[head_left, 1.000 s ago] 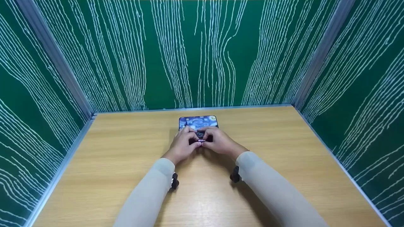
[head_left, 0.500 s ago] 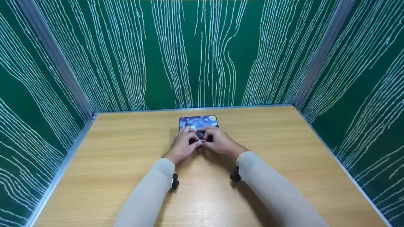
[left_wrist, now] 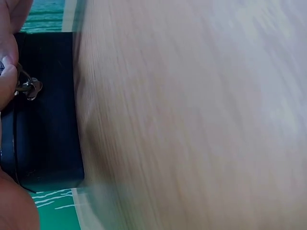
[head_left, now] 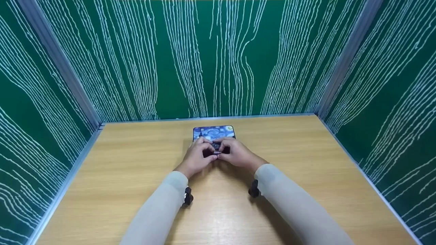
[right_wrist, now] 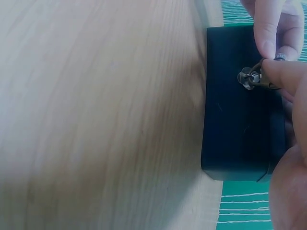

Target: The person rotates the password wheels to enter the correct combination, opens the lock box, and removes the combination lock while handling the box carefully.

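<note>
A dark box (right_wrist: 240,129) with a blue swirling night-sky picture on its lid (head_left: 214,131) stands on the table. On its front a metal hasp (left_wrist: 32,88) carries a small combination padlock (head_left: 217,153), whose shackle (right_wrist: 254,72) loops through the hasp. My left hand (head_left: 197,154) pinches the padlock from the left with thumb and finger. From the other side my right hand (head_left: 236,153) pinches it too, thumb and fingertip at its end. Fingers of both hands also lie over the near part of the lid. Much of the padlock's body is hidden by the fingertips.
The wooden table (head_left: 218,211) stretches around the box on all sides. Green panels with white wavy lines (head_left: 177,61) rise behind it and to both sides, joined by grey metal posts (head_left: 347,58).
The left thumb has shifted slightly toward the person at the padlock, showing its ridged row a little more. Box, right hand and both arms look nearly the same.
</note>
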`<state>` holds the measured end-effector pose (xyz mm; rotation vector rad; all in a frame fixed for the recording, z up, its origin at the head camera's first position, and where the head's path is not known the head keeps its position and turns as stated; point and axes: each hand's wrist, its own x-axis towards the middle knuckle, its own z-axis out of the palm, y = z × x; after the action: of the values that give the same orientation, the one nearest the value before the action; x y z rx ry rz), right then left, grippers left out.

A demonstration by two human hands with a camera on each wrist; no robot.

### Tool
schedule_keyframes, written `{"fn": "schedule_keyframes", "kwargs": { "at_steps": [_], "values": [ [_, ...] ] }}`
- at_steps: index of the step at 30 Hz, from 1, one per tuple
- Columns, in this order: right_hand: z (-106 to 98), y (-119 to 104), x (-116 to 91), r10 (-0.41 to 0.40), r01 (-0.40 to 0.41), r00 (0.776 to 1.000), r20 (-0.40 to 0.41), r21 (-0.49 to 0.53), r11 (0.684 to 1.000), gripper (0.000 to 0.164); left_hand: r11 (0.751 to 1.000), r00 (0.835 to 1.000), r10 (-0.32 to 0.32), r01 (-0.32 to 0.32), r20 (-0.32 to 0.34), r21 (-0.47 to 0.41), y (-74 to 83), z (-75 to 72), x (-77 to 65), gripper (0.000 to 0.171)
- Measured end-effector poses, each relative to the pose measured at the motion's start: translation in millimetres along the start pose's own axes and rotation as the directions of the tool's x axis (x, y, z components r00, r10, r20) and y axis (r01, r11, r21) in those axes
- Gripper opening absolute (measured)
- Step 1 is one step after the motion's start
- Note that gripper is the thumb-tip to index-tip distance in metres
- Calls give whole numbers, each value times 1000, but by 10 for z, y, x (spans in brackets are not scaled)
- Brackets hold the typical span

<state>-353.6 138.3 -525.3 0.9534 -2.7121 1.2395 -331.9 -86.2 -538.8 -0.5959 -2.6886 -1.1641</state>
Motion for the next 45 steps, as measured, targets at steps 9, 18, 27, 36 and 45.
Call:
{"fn": "schedule_keyframes", "kwargs": {
  "at_steps": [9,18,27,36,45],
  "values": [
    [-16,8,-6,-10,10,1000,4,24,1000,9,1000,1000,-21,21,14,-23,11,-2,-1,13],
    [-16,-5,0,0,0,1000,3,4,1000,9,1000,1000,-3,4,10,-27,-10,-8,7,8],
    [0,14,11,-58,58,998,-25,-12,998,11,999,999,36,-36,2,-25,-14,-10,-4,16],
    [3,18,12,-27,27,999,-21,-3,1000,11,1000,1000,24,-24,13,-12,-18,-13,6,13],
    [-7,3,4,-3,3,1000,-11,7,1000,10,1000,1000,12,-12,17,-5,-17,-4,0,10]
  ]
}}
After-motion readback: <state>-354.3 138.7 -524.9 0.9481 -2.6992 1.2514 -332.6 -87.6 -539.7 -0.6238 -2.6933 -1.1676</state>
